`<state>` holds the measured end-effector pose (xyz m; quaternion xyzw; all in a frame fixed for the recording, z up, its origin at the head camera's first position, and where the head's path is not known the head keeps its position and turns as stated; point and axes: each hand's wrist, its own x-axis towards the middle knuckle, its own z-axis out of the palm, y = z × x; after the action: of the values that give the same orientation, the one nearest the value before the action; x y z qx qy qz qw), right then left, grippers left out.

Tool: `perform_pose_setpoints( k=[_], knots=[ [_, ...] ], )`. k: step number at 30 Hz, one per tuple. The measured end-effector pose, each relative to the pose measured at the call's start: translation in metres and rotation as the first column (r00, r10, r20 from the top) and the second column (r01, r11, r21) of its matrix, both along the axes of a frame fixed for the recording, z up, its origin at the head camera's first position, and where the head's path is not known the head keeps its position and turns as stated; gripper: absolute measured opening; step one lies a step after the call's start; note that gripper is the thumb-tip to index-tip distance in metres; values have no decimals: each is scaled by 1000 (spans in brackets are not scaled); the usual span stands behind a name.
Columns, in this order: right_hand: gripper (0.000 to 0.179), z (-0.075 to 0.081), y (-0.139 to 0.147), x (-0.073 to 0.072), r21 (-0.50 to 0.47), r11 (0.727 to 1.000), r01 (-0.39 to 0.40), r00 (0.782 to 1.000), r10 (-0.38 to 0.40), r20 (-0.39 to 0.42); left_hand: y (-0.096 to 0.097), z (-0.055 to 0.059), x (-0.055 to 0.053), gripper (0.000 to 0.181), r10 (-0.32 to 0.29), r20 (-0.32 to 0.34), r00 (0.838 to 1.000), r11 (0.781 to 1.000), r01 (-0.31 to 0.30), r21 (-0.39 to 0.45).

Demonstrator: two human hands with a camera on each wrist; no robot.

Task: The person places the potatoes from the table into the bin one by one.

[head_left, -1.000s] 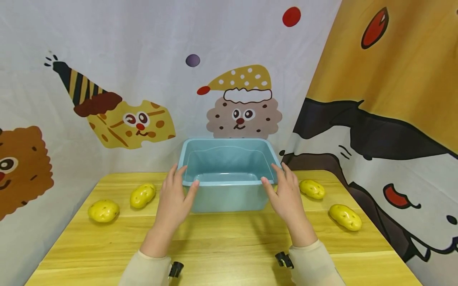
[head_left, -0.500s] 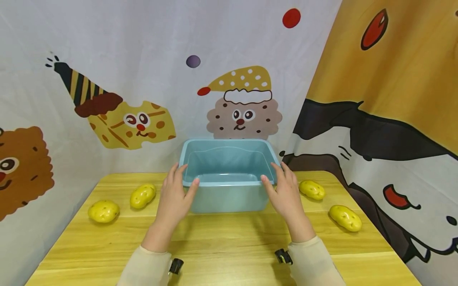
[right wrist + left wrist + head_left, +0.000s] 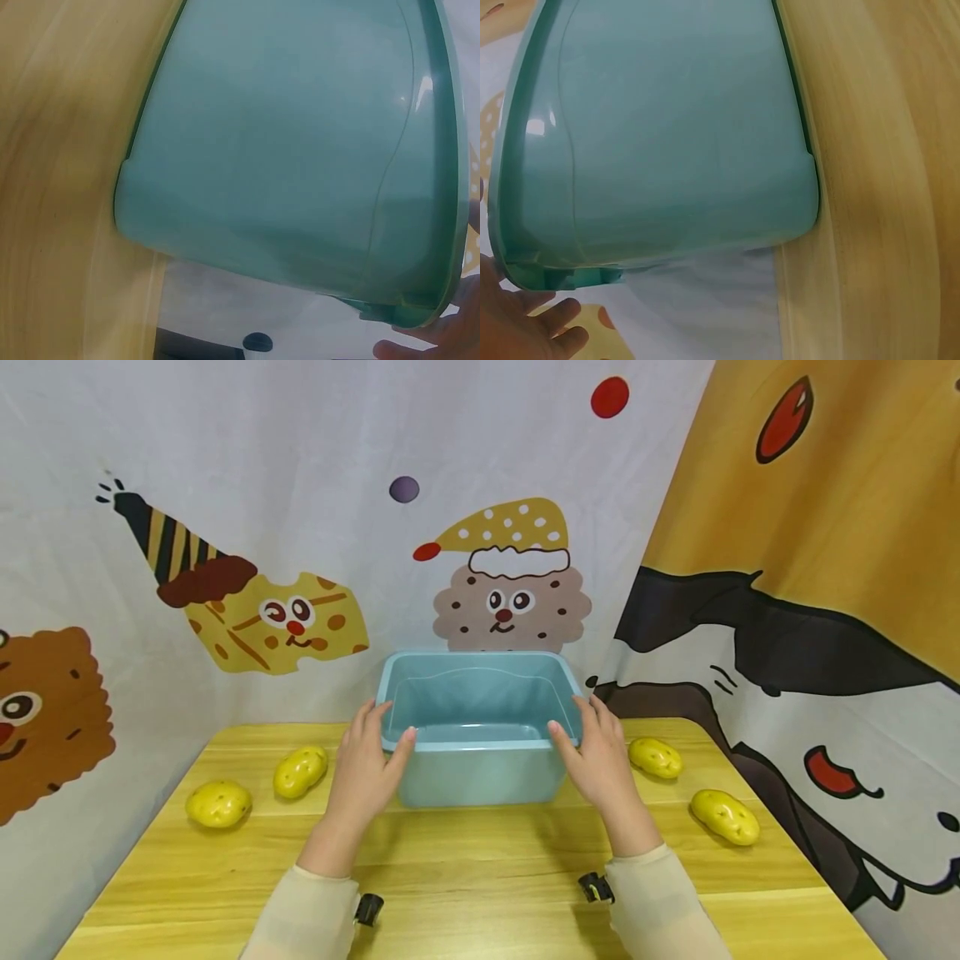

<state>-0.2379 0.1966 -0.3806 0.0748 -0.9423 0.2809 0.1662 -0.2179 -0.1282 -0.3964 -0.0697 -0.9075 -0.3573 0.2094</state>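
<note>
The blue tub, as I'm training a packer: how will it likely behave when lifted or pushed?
The blue tub is probably light for its size: no contents show inside. Its boxy shape and moulded rim suggest it is fairly stiff. Resting flat on the table, it would likely slide rather than tip if pushed low.

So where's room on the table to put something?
Bare table: in front of the blue tub between the sleeves, and outside each sleeve, nearer than the potatoes. Crowded: beside the tub, with left hand, right hand and potatoes.
</note>
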Motion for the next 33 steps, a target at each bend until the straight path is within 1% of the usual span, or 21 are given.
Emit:
perform_pose_setpoints(
  k=[4,10,16,22,33],
  knots=[
    [77,0,1,-3,-1,1000,-4,1000,4,-2,0,0,-2,69,-1,-2,1000,1000,1,-4],
    [79,-2,3,-6,10,1000,-8,1000,8,13,-1,1,-4,70,-7,12,1000,1000,7,-1],
    [82,-3,4,-9,18,1000,-4,999,3,32,0,0,-6,72,-14,15,1000,1000,14,-12],
    [83,-5,3,-11,21,1000,-3,999,3,35,0,-2,-9,73,-12,31,999,1000,13,-14],
    [89,-5,4,-11,44,999,3,999,-5,51,0,-1,-10,77,-11,54,998,999,13,-33]
  ],
)
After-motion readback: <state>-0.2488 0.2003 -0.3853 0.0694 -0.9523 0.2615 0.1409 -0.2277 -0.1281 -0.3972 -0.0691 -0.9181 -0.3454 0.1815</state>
